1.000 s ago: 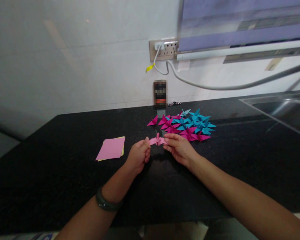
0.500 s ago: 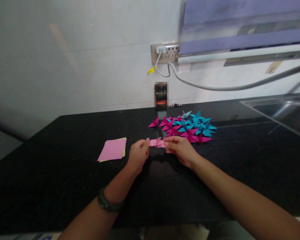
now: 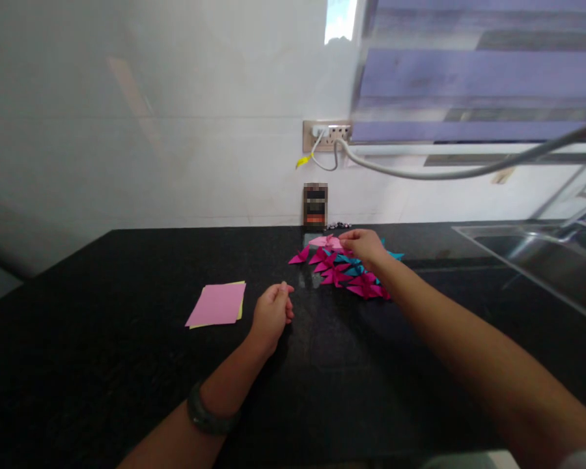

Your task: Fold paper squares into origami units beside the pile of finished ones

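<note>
Between the fingertips of my right hand (image 3: 366,247) is one wing of a light pink paper crane (image 3: 326,241), at the back of a group of folded cranes. Magenta cranes (image 3: 336,275) and blue cranes (image 3: 352,266) lie below and partly behind that hand, which hides several of them. My left hand (image 3: 272,311) rests on the black counter with its fingers curled and nothing in them. Left of it lies a small stack of square paper (image 3: 217,304), pink on top with a yellow edge showing underneath.
A phone-like device (image 3: 315,206), its face blurred, leans on the wall behind the cranes, a beaded strand (image 3: 338,226) beside it. A steel sink (image 3: 527,260) is set in the counter (image 3: 127,365) at right. A grey cable (image 3: 434,174) hangs from the wall socket (image 3: 327,135).
My right hand has carried the pink crane away from my left hand, back to the far side of the group. My left hand has let go of it. The view has tilted up slightly.
</note>
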{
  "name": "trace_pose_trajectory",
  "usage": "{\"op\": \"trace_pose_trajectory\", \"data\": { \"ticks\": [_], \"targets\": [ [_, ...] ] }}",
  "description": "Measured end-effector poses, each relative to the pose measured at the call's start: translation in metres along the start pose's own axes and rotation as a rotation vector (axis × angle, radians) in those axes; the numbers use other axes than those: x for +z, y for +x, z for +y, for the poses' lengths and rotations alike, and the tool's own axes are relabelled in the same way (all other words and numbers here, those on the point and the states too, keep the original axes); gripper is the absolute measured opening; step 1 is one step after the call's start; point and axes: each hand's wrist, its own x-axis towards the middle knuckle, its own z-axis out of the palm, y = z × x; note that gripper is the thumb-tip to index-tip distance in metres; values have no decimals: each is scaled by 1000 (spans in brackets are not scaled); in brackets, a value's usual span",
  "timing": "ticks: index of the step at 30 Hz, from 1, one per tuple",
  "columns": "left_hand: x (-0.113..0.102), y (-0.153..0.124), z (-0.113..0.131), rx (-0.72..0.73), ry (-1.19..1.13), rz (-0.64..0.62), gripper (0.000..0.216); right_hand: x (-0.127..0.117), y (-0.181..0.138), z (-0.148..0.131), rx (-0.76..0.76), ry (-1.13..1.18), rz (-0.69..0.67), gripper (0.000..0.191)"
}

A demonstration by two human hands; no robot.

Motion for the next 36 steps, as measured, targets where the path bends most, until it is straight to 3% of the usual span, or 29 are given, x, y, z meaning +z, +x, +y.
{"op": "trace_pose_trajectory", "data": {
  "ticks": [6,11,20,23,28,32,36],
  "targets": [
    [1,-3,1,5,44,-12,32,-5,69,12,-57,-269,89,7],
    [1,-4,4,2,80,0,33,9,95,29,-46,-452,-63,25],
    [0,-2,0,42,129,-10,34,19,100,26,-91,-629,-378,30],
    [1,-3,-1,42,132,-15,35,17,92,20,-134,-655,-412,15],
    [1,-5,3,43,123,-24,35,11,87,11,-196,-703,-345,10],
    [1,-6,3,56,147,-29,34,0,82,0,-254,-735,-171,13],
    [4,-5,-1,110,193,-46,31,-6,50,-7,-332,-715,-17,27]
  ]
}}
